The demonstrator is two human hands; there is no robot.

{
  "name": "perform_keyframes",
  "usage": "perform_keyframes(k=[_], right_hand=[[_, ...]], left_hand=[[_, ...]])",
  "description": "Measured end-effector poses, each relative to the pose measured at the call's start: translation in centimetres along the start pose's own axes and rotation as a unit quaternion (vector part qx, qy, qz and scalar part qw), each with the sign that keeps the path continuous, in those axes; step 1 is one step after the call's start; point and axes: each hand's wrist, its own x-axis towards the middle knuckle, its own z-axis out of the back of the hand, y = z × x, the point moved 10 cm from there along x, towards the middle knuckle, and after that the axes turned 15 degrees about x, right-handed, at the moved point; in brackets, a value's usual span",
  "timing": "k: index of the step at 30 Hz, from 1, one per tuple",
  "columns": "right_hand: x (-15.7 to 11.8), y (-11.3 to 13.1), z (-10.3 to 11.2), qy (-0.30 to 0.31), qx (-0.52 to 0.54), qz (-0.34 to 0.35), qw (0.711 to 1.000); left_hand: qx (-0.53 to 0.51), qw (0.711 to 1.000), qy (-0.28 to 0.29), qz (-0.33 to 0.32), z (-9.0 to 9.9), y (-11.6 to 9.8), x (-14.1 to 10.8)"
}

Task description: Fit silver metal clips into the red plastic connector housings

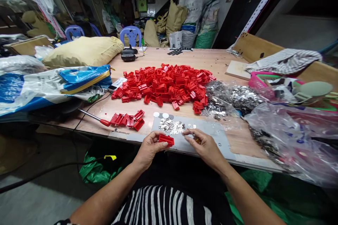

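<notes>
My left hand [151, 148] pinches a small red plastic casing [167, 140], its hollow side turned up, at the front edge of the table. Close by on the right, my right hand [203, 146] is closed around a tool with a yellowish handle [197, 140]; its kind is mostly hidden by my fingers. The thumb and index finger meet at the tip, and whether they hold a small part there is too small to tell. Just beyond both hands, a pile of small shiny metal plates [171, 126] lies on a grey mat [211, 135].
A big heap of red casings [169, 84] covers the table's middle. Several more casings [128, 120] lie front left, beside a red-tipped rod [96, 117]. Clear bags of metal parts [232, 98] and a plastic bag [287, 130] crowd the right. Sacks [83, 51] fill the left.
</notes>
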Motion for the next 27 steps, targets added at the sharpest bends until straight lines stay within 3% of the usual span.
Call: perform_keyframes(k=[3, 11, 16, 21, 27], right_hand=[[0.5, -2.3, 1.6, -0.036, -0.141, -0.014, 0.989], [0.9, -3.1, -0.9, -0.014, -0.287, -0.021, 0.958], [0.6, -3.5, -0.7, -0.02, -0.257, -0.027, 0.966], [0.3, -3.6, -0.3, -0.02, -0.235, -0.034, 0.971], [0.2, -1.2, -1.0, -0.002, -0.057, -0.022, 0.998]], left_hand=[[0.038, 0.998, -0.025, -0.032, 0.6, -0.2, 0.0], [0.194, 0.97, -0.059, -0.135, 0.9, -1.5, -0.4], [0.254, 0.95, -0.089, -0.16, 1.5, -2.1, -0.7], [0.34, 0.912, -0.111, -0.199, 1.1, -3.1, -1.2], [0.443, 0.85, -0.126, -0.257, 0.0, -4.3, -1.9]])
